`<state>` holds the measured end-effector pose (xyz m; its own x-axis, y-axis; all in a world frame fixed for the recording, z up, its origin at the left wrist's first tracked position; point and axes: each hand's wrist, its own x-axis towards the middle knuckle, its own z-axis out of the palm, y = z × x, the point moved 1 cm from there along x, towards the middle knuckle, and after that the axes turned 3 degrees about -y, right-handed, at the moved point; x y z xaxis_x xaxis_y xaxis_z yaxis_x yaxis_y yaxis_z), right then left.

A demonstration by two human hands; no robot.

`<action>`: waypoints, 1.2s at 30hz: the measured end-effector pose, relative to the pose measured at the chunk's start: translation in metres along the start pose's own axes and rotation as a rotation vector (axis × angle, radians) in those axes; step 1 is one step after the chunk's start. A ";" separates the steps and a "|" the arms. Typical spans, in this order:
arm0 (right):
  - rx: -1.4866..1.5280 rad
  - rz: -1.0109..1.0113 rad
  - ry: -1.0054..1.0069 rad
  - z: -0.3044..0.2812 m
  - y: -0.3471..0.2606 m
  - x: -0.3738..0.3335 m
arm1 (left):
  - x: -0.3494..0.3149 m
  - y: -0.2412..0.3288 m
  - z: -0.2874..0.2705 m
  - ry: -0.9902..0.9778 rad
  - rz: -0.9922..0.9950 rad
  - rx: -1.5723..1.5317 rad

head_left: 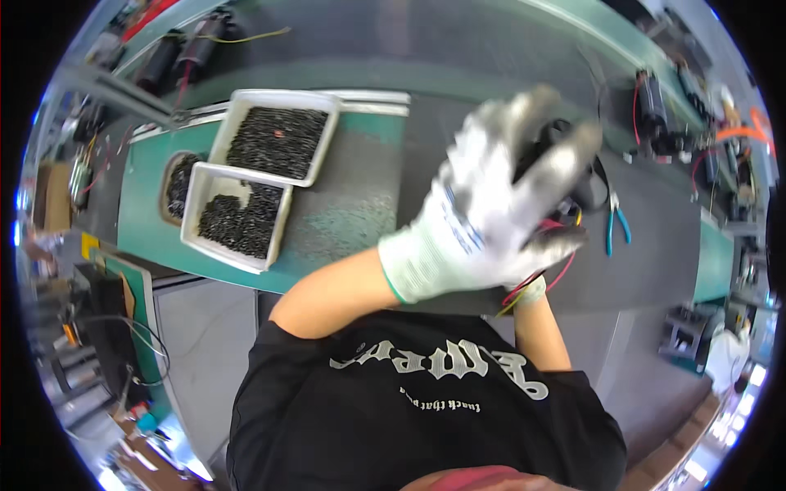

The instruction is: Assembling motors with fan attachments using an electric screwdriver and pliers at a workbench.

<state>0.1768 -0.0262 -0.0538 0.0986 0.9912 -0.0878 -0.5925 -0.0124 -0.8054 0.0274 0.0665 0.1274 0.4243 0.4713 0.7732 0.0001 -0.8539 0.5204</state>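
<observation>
Left hand (512, 184), in white glove (467, 221) with dirty grey fingertips (588, 139): fingers spread wide, blurry, over black part (589, 194); can't tell if gripping it. Right hand (534, 290): mostly hidden behind left one; can't tell if holding anything. Under left hand: red and yellow wires (514, 295). Just right of black part: pliers (627, 227) with blue handles, lying on dark grey worktop (663, 245). Farther right: dark motor (652, 98) with red wire. Well off to left, on green mat (352, 213): upper white tray (326, 146) touching lower white tray (225, 256), both holding little black pieces (274, 143).
</observation>
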 end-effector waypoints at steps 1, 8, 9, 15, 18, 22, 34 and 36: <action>0.370 0.049 0.130 -0.020 0.007 0.028 | -0.005 0.010 -0.004 -0.050 -0.033 0.135; -1.212 0.114 0.263 -0.018 -0.134 0.240 | -0.151 0.037 -0.100 -0.212 -0.071 0.053; -1.435 -0.054 0.076 -0.101 -0.175 0.286 | -0.152 0.040 -0.126 -0.230 -0.087 0.115; -2.292 0.039 0.258 0.007 -0.185 0.371 | -0.223 0.000 -0.300 0.840 -0.895 0.844; -2.076 -0.499 -0.087 0.212 -0.091 0.333 | -0.298 -0.075 -0.394 0.745 -1.011 1.198; -1.111 -0.400 -0.996 0.399 0.059 0.330 | -0.305 -0.115 -0.402 0.556 -1.226 1.371; -0.981 0.301 -0.329 0.496 0.249 0.440 | -0.287 -0.117 -0.398 0.372 -1.266 1.401; -1.235 -0.002 -0.341 0.490 0.252 0.436 | -0.292 -0.120 -0.399 0.393 -1.298 1.382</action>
<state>-0.3207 0.4669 -0.0077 -0.2188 0.9725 -0.0797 0.5577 0.0576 -0.8281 -0.4582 0.1199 -0.0162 -0.6177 0.7097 0.3389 0.7857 0.5385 0.3044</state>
